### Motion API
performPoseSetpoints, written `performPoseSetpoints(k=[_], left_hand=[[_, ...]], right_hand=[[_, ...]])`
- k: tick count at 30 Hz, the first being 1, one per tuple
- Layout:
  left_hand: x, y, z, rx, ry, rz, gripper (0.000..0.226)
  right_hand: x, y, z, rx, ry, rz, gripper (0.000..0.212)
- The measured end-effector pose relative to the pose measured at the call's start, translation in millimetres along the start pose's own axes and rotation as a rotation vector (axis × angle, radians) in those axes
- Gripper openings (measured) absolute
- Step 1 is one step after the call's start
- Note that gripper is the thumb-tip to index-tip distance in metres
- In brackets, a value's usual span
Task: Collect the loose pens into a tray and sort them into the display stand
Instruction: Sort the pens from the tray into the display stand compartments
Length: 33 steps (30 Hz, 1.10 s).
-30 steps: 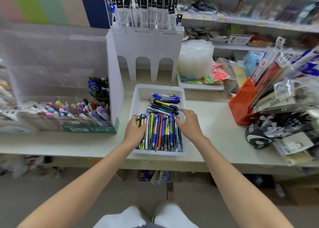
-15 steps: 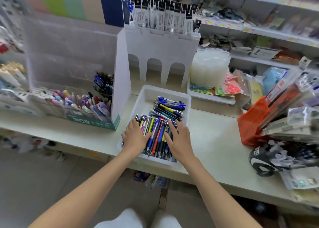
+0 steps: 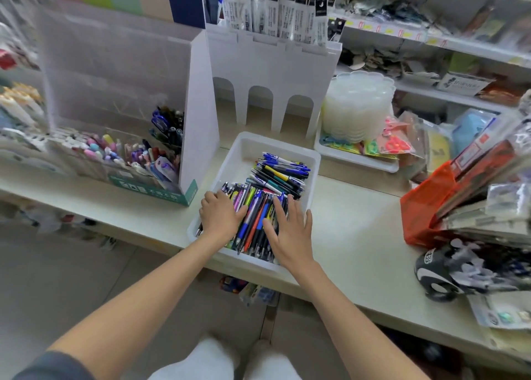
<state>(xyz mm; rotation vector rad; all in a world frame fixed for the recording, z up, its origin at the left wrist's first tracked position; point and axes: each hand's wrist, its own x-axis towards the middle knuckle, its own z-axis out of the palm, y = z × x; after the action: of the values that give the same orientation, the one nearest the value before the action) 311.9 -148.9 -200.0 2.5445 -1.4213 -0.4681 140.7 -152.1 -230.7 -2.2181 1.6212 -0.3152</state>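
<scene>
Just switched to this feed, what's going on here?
A person at a shop counter has both hands in the white tray, on the pile of loose pens. The right hand lies flat on them; the left hand rests on them, grip unclear. No pen is lifted toward the display stand yet.

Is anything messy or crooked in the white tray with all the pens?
Yes. In the white tray, the far bunch of pens lies slanted, crossways to the near bunch of pens, which runs lengthwise under the left hand and right hand. Nothing looks spilled or broken.
</scene>
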Motion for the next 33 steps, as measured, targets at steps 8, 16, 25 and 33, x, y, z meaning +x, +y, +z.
performPoseSetpoints(k=[8,16,25,33], left_hand=[[5,-2,-3,-0.120,-0.053,0.089,0.057],[5,-6,-5,-0.359,-0.157,0.066,0.071],[7,-7,-17,-0.407,-0.200,0.118,0.055],[7,-3,-19,-0.374,-0.238,0.157,0.057]], right_hand=[[2,-9,3,-0.072,-0.060,-0.034,0.065],[0,-8,5,-0.127,-0.027,-0.038,0.065],[1,-9,7,-0.159,-0.005,-0.029,0.064],[-1,-10,6,-0.166,0.009,-0.020,0.062]])
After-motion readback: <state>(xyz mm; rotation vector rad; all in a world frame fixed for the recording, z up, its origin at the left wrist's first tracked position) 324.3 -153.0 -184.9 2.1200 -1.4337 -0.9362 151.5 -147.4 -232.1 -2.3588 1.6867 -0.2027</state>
